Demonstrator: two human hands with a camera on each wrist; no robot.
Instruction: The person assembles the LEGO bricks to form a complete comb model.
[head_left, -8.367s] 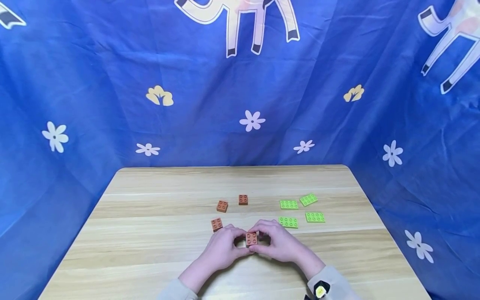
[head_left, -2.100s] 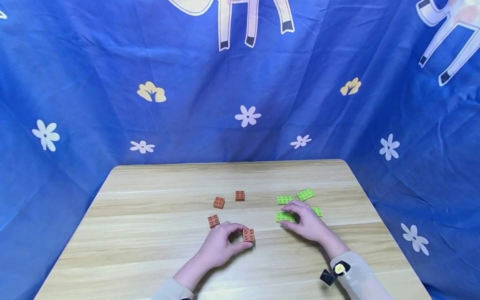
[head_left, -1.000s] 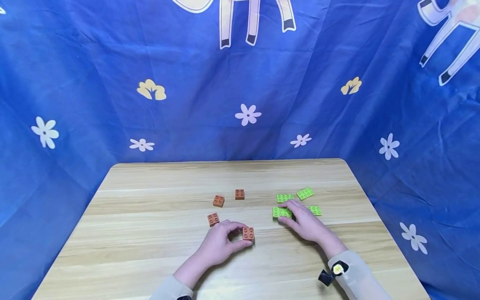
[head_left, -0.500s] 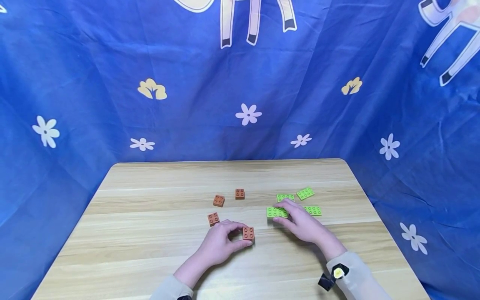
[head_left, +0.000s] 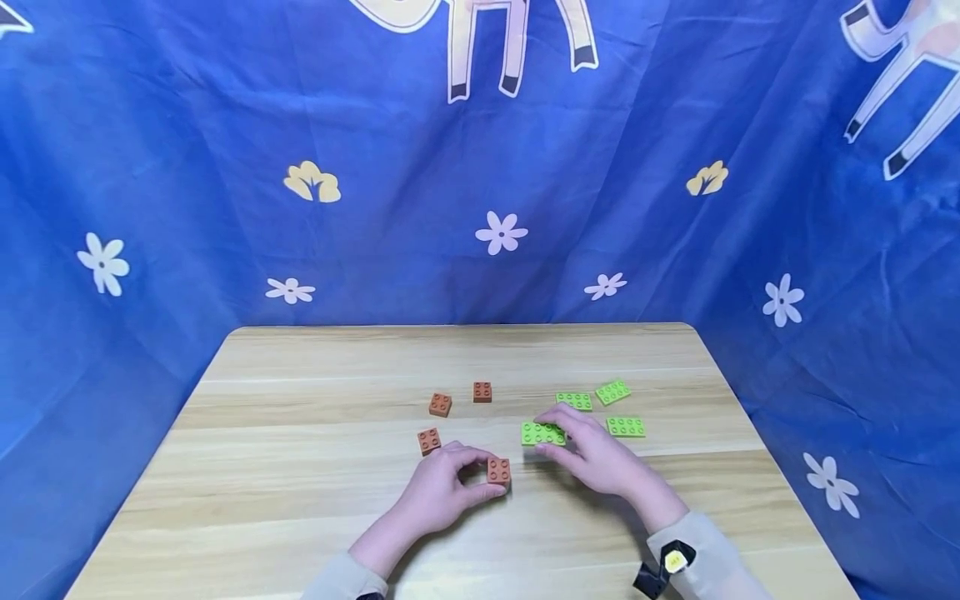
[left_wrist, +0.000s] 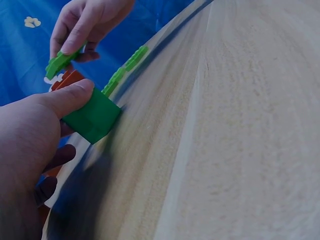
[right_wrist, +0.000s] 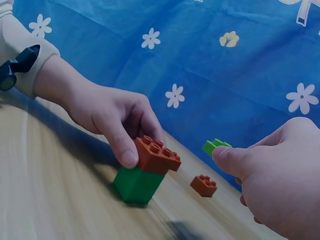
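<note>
My left hand (head_left: 442, 487) grips a small stack standing on the table: a brown brick (right_wrist: 156, 157) with studs sits on top of a dark green block (right_wrist: 138, 186). Thumb and fingers hold it from opposite sides. To the right, my right hand (head_left: 596, 454) pinches a flat light green eight-stud brick (head_left: 542, 433) at its right end, raised above the table. In the left wrist view this light green brick (left_wrist: 62, 62) is held a little beyond the brown brick (left_wrist: 70, 79).
Loose brown bricks lie behind my left hand, one brown brick (head_left: 429, 441) close to its knuckles, another (head_left: 440, 405) and a third brown brick (head_left: 482, 392) farther back. Flat light green bricks (head_left: 626, 427) lie at the right on the wooden table (head_left: 247, 467). A blue curtain (head_left: 420, 167) surrounds the table.
At 8.4 s ago both hands held the brown-topped stack. My right hand has since gone to the light green bricks, picked one up and carried it left toward the stack. My left hand has stayed put.
</note>
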